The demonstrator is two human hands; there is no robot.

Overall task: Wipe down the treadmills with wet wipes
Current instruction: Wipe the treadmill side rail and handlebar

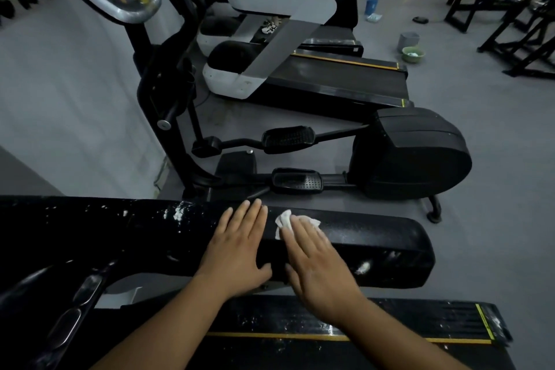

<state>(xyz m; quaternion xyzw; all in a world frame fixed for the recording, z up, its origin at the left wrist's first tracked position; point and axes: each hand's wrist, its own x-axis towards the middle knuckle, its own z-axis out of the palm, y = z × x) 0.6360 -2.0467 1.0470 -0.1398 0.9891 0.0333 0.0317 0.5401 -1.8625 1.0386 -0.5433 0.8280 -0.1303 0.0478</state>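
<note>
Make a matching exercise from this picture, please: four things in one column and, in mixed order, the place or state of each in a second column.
Things
1. wet wipe
2. left hand
3. green basin
4. elliptical trainer

Places or states
A. on the grey floor, beside a grey bucket
B. flat on the black handrail, holding nothing
C. under the fingers of the right hand
D. between the handrail and the next treadmill

Pairs: 1-C, 2-B, 3-A, 4-D
</note>
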